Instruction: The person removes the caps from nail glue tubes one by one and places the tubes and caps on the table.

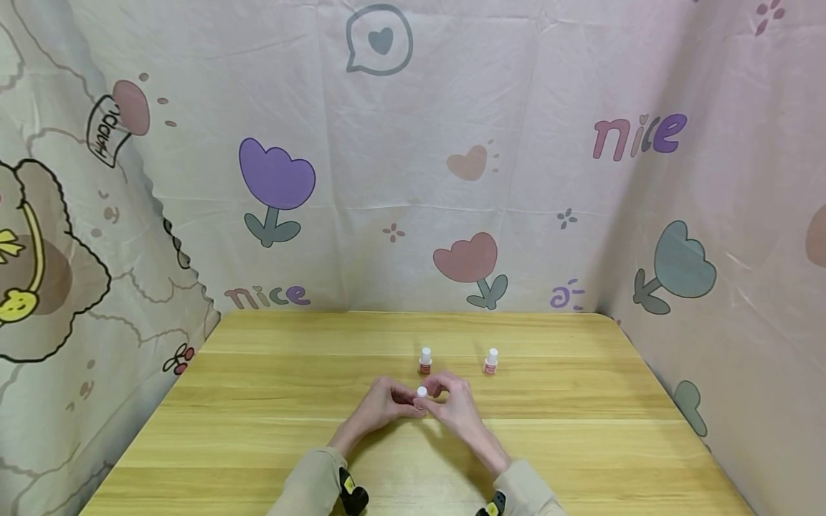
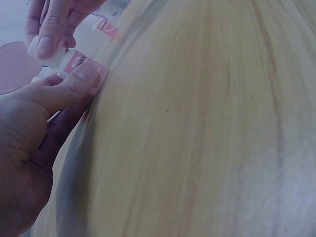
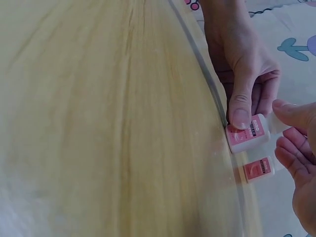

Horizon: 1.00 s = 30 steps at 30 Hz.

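Note:
A small white bottle (image 3: 249, 143) with a pink label stands upright close to the tabletop, between my two hands. My left hand (image 1: 382, 403) grips its body from the left, thumb across the label in both wrist views. From the right, my right hand (image 1: 457, 407) pinches the white cap (image 2: 33, 48), with its thumb tip on the cap's side. The head view shows the cap's top between the fingers, while the hands hide most of the body.
Two similar small bottles stand upright further back on the wooden table (image 1: 258, 387): one bottle (image 1: 425, 361) just behind my hands, another bottle (image 1: 491, 362) to its right. A printed cloth (image 1: 387, 272) hangs behind the table and along both sides.

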{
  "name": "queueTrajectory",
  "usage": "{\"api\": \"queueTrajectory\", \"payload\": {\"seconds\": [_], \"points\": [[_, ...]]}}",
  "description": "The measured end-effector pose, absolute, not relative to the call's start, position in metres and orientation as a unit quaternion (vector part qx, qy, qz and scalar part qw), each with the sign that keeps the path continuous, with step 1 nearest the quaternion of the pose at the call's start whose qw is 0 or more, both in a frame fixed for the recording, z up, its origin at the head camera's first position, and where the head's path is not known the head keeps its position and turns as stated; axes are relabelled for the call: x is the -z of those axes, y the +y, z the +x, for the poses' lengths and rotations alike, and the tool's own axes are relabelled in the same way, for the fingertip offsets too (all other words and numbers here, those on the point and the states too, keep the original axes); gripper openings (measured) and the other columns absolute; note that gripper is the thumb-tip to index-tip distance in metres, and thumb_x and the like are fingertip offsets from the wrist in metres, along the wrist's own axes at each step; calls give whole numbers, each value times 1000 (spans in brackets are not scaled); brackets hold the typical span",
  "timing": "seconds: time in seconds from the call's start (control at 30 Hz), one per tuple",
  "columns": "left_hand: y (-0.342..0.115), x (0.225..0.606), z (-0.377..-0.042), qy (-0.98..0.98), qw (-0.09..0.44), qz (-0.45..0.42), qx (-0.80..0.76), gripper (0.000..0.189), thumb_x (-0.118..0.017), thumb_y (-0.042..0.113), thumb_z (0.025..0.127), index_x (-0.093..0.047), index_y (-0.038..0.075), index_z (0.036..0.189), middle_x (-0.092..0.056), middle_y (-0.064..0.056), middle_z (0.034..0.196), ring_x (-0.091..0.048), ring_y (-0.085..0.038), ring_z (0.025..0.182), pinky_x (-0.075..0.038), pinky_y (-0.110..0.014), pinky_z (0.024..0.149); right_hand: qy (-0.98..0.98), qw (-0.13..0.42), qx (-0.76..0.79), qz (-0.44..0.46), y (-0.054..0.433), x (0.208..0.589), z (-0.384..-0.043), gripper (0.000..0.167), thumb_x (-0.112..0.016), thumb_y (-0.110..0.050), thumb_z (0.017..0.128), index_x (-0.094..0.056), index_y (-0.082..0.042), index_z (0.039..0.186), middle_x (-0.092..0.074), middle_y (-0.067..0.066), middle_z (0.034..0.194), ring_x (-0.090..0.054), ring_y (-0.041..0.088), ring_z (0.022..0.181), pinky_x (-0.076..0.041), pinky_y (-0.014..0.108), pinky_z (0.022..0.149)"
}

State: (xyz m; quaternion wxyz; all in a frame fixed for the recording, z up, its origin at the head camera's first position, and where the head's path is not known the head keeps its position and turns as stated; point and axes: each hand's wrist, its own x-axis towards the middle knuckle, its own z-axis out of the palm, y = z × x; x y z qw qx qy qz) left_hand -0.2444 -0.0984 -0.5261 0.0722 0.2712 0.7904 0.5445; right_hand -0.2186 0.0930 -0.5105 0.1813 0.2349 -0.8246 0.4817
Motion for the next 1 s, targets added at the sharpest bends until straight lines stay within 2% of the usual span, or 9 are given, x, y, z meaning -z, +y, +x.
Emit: {"api": "queueTrajectory", "payload": {"seconds": [0.2,0.37,0.5,0.8,1.0], "points": [[-99,526,-245,794,72,272,-539,16,-85,13,79,-81,9,94,-80,-10,89,-72,-6,74,-57,-18,69,-826,169,-483,238,94,511,-219,22,-86,-3,73,-72,-11,88,-71,2,81,-65,19,75,-57,32,71],[-98,527,-245,798,67,271,-534,17,-86,15,79,-81,11,94,-80,-8,89,-70,-3,73,-56,-17,68,-830,153,-488,222,94,509,-218,24,-88,-7,74,-72,-13,90,-71,-1,84,-64,16,78,-55,28,73],[-98,527,-245,795,66,270,-539,17,-86,15,79,-81,10,95,-80,-8,90,-71,-5,74,-56,-18,69,-833,157,-484,215,93,509,-218,24,-88,-7,73,-71,-13,89,-70,-1,81,-62,13,76,-54,26,70],[-98,526,-243,791,68,270,-545,16,-85,12,79,-80,9,95,-80,-9,91,-73,-10,75,-57,-19,70,-829,174,-478,231,93,510,-218,23,-87,-2,73,-72,-10,88,-70,1,79,-64,11,74,-58,31,71],[-97,527,-244,793,60,272,-543,16,-84,10,80,-80,7,94,-80,-10,90,-73,-13,74,-56,-18,68,-824,181,-475,250,94,511,-219,21,-85,-2,74,-73,-9,89,-70,2,80,-64,11,74,-57,28,70]]}}
